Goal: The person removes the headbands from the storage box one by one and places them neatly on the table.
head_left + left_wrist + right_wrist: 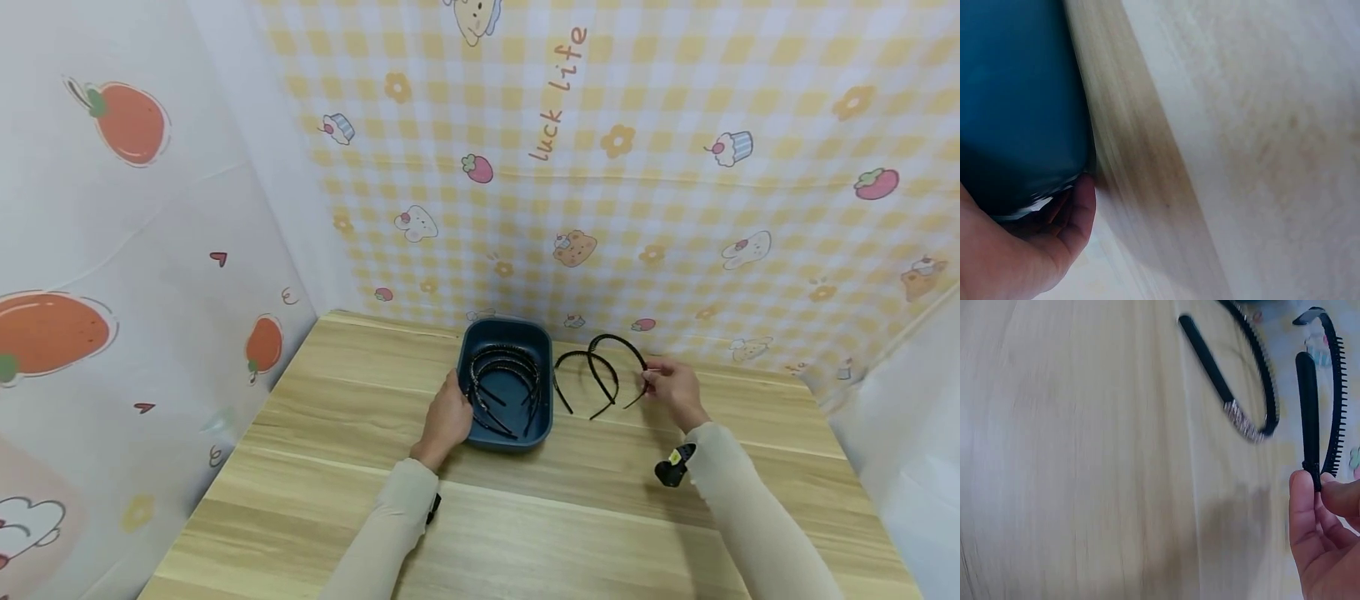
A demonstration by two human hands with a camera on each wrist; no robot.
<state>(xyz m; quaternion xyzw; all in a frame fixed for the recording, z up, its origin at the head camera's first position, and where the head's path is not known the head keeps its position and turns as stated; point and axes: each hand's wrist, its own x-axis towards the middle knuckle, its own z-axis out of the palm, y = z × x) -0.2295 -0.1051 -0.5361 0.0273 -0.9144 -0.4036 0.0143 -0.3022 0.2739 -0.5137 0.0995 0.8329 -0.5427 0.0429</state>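
A dark blue plastic bin stands on the table with several black headbands inside. My left hand grips the bin's left side near its front corner; in the left wrist view the fingers curl against the blue wall. To the right of the bin, my right hand pinches a black toothed headband between thumb and fingers. Another black headband, with a glittery section, lies on the table between the bin and the held one. From the head, the two hoops overlap.
The wood-grain table meets a yellow checked cloth hanging behind it. A white printed cloth hangs at the left, and a pale one at the right. A small black device is worn on the right wrist.
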